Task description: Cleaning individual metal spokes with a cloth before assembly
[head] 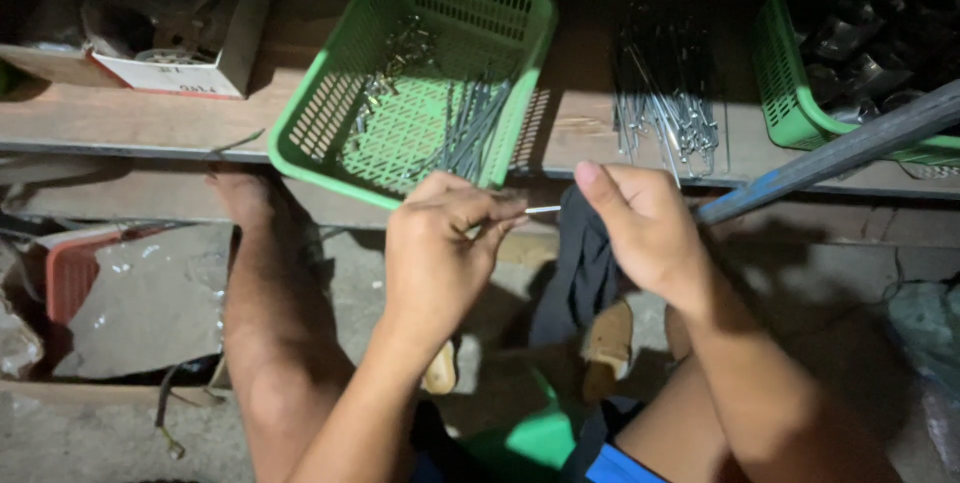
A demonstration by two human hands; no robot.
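My left hand (440, 248) pinches a thin metal spoke (543, 209) by one end, fingers closed around it. My right hand (640, 223) grips a dark cloth (585, 263) that hangs down below it, with the spoke's other end running into the cloth. Both hands are held just in front of a low wooden shelf (150, 123). A green plastic basket (420, 73) with several metal spokes inside sits tilted over the shelf edge, right behind my left hand.
A loose bundle of spokes (665, 93) lies on the shelf right of the basket. A second green basket (800, 83) with dark metal parts stands far right. A cardboard box (180, 53) is at left. A grey-blue rod (830, 158) slants in from the right. My bare knees flank the hands.
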